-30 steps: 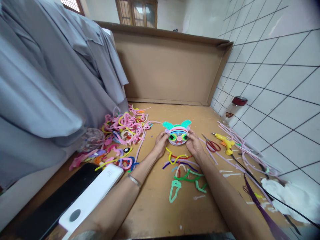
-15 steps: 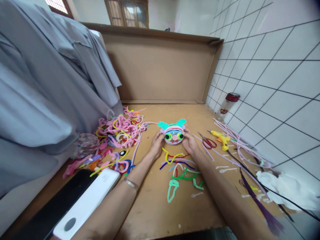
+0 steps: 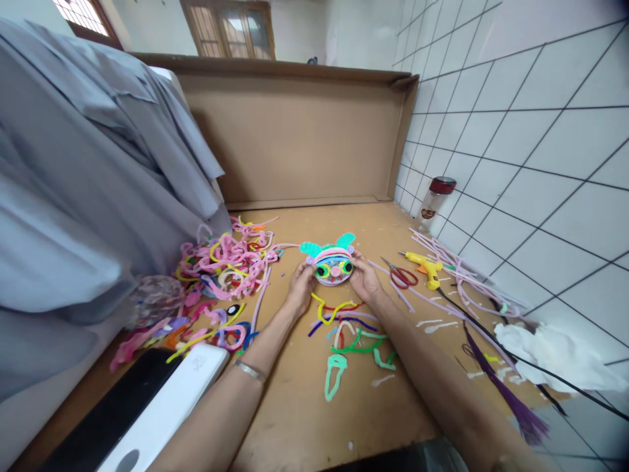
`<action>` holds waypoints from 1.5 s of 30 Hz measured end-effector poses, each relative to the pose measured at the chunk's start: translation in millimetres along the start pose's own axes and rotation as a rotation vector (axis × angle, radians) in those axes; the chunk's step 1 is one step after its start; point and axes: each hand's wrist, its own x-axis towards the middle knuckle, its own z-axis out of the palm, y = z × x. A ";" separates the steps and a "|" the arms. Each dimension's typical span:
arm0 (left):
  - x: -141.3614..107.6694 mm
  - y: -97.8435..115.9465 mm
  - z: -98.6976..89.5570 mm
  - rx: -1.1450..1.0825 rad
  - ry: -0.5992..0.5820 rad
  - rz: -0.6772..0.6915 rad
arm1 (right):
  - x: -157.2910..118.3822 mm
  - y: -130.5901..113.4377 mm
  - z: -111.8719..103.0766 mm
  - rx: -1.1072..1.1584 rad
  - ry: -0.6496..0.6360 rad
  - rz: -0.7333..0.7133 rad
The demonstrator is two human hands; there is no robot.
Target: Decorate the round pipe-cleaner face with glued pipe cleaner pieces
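Note:
Between my hands is a round pipe-cleaner animal face [image 3: 335, 267] with teal ears, green-and-yellow eyes with black centres, and striped bands on top. My left hand [image 3: 301, 283] grips its left edge, and the fingers of my right hand [image 3: 365, 278] close on the right edge. Just below it on the table lie loose pipe cleaners: a bent yellow one [image 3: 328, 311], a dark blue one [image 3: 361, 320], green pieces [image 3: 358, 343] and a mint-green loop [image 3: 335, 378]. The undersides of my fingers are hidden behind the face.
A tangle of pink pipe cleaners [image 3: 233, 259] lies left, near a white device [image 3: 171, 406]. On the right are red-handled scissors [image 3: 403, 278], a yellow glue gun [image 3: 426, 267], a jar [image 3: 436, 202], a purple tassel [image 3: 506, 387] and white tissue [image 3: 555, 357]. A cardboard panel [image 3: 295, 137] stands behind.
The camera view has turned slightly, so the scene sits a little further left. Both hands keep hold of the animal face, with little other movement.

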 end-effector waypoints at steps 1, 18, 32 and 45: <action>-0.1 0.1 0.1 -0.003 -0.001 -0.001 | -0.2 -0.2 0.0 -0.003 0.000 0.003; -1.4 1.4 0.6 0.019 -0.023 -0.003 | 0.1 1.4 2.5 -0.065 0.054 -0.052; -2.8 2.0 2.3 0.014 -0.005 0.009 | -1.1 -0.8 5.3 -0.061 0.071 -0.030; -1.4 1.2 1.4 0.011 0.001 0.008 | -4.7 -2.6 10.5 -0.097 0.047 -0.055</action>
